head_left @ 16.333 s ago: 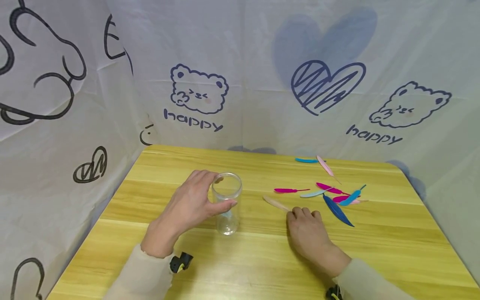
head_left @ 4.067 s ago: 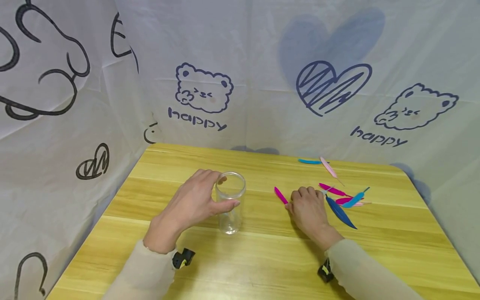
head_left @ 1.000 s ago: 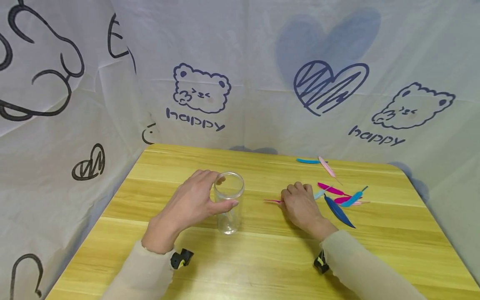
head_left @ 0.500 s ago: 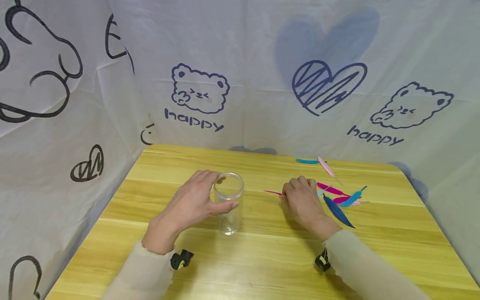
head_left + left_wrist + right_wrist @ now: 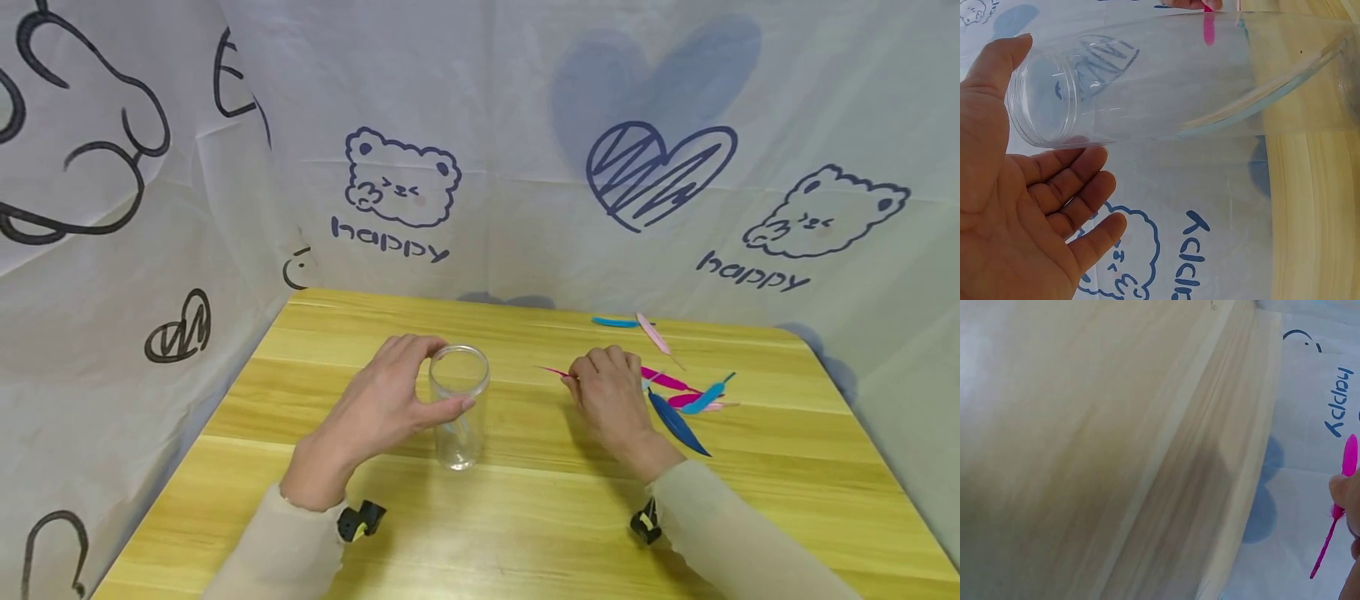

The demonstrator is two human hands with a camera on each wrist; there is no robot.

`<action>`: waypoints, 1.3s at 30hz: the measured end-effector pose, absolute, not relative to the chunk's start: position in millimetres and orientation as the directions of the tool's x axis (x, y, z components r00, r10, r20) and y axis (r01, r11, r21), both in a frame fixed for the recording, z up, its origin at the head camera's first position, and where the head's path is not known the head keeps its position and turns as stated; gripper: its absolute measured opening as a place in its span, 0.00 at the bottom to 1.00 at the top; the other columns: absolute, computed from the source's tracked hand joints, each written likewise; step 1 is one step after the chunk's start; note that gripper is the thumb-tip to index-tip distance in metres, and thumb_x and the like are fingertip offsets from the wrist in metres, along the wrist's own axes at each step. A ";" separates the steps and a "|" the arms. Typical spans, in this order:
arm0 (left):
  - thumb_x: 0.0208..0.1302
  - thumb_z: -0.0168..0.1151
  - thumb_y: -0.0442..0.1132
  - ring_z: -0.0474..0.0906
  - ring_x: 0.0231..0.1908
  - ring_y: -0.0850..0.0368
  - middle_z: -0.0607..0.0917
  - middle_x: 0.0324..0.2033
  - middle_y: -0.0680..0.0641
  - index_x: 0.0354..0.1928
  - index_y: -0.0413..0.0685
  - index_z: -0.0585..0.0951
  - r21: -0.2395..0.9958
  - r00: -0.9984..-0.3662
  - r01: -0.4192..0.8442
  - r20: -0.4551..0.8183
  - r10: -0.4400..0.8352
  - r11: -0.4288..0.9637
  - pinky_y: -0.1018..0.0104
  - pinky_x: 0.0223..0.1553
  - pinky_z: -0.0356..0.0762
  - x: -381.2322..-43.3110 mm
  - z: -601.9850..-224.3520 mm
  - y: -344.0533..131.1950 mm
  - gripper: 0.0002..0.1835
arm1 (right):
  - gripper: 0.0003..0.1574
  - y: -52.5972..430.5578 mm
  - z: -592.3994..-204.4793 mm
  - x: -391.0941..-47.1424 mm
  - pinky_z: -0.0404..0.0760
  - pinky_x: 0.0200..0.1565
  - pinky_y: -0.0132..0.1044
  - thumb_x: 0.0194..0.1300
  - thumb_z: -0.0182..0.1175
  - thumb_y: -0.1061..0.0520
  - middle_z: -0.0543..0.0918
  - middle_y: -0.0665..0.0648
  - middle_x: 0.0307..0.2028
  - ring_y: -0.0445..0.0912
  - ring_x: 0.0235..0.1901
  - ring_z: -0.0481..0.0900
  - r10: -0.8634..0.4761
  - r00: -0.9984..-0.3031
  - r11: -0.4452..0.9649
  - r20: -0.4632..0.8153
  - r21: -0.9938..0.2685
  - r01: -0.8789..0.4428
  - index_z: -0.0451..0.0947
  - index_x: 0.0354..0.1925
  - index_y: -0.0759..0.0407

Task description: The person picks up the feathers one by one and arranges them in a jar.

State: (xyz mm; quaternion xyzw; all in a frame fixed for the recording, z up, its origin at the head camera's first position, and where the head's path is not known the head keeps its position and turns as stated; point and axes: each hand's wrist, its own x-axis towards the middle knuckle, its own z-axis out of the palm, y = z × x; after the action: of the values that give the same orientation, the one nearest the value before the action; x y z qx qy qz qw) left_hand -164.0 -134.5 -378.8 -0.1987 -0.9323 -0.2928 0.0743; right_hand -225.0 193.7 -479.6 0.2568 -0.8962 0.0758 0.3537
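A clear, open-topped jar stands upright on the table. My left hand holds it near the rim, thumb on the near side and fingers on the far side. Through its wall in the left wrist view, a cream feather and a pale blue feather lean inside. My right hand pinches a magenta feather between thumb and fingers, raised above the table. Its thin stem points left toward the jar; in the head view the hand hides most of its vane.
Right of my right hand lie a dark blue feather, a bright blue feather and several pink ones. Farther back, a blue feather touches a light pink feather. White cloth hangs behind the wooden table.
My right hand was at the cream feather, then took the magenta one from the table, turned its stem left, and has moved slightly up and away. The left hand has stayed at the jar.
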 end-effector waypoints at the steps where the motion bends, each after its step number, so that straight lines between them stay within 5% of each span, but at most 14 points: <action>1: 0.60 0.74 0.65 0.76 0.62 0.48 0.81 0.61 0.47 0.65 0.48 0.77 0.514 -0.907 0.419 0.261 0.329 0.748 0.46 0.63 0.78 -164.3 -378.9 -134.4 0.40 | 0.12 193.7 -479.0 -225.5 0.67 0.44 0.54 0.69 0.71 0.56 0.77 0.58 0.31 0.59 0.37 0.71 -0.405 -0.611 0.856 0.680 0.047 -0.515 0.78 0.34 0.60; 12: 0.61 0.74 0.65 0.76 0.62 0.49 0.82 0.60 0.47 0.65 0.47 0.78 0.510 -0.896 0.443 0.276 0.347 0.738 0.47 0.63 0.79 -165.6 -379.6 -132.6 0.39 | 0.11 190.7 -470.1 -226.3 0.66 0.42 0.54 0.66 0.72 0.60 0.77 0.60 0.32 0.61 0.38 0.72 -0.357 -0.505 0.826 0.786 0.013 -0.564 0.79 0.35 0.64; 39: 0.59 0.76 0.64 0.76 0.62 0.49 0.83 0.59 0.48 0.65 0.47 0.78 0.488 -0.891 0.454 0.265 0.369 0.746 0.48 0.64 0.78 -169.0 -379.0 -133.5 0.40 | 0.10 161.3 -391.6 -214.9 0.63 0.43 0.54 0.64 0.74 0.58 0.80 0.58 0.32 0.57 0.38 0.73 -0.378 -0.421 0.749 0.824 0.006 -0.662 0.83 0.37 0.62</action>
State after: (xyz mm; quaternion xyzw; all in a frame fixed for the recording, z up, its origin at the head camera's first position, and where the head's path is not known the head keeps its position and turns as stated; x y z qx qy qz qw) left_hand -169.0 -133.5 -379.0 -0.2208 -0.9312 -0.2798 0.0758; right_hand -214.9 161.3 -391.6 0.3144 -0.8271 0.1624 0.4366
